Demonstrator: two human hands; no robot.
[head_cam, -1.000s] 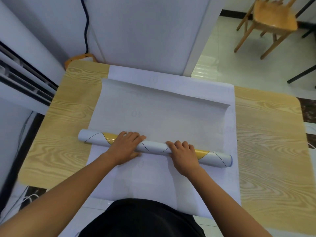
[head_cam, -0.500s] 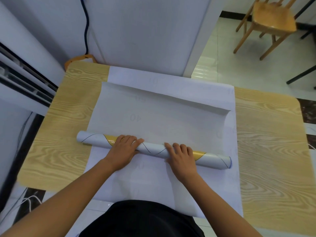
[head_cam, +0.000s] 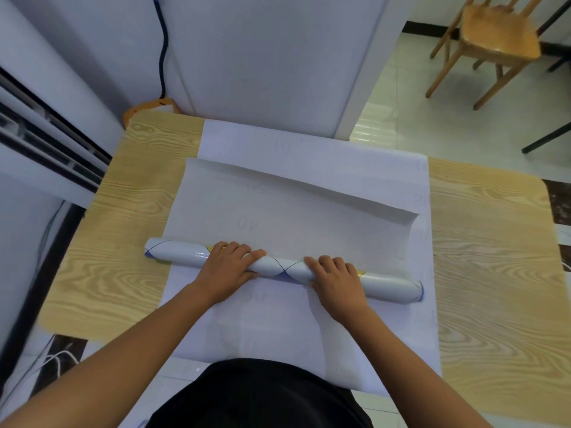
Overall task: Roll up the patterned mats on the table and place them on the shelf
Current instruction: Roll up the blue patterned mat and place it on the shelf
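At the table's near edge, a dark torso hides the sheet's end. Left hand and right hand curl fingers over the half-rolled mat mid-table, covering some of its pattern. Faint "40" beyond; farther, a chair, cropped.

- Roll: glossy white, thin dark-blue crossing lines, yellow patches.
- Upper mat, unrolled back: plain matt grey-white, faint grey numerals.
- Lower mat: white with a bluish cast, faint numerals.
- Table: pale yellow-tan wood grain.
- Chair, far right: honey-brown wood.
- Cable, far left: black.
- Garment, near: black.
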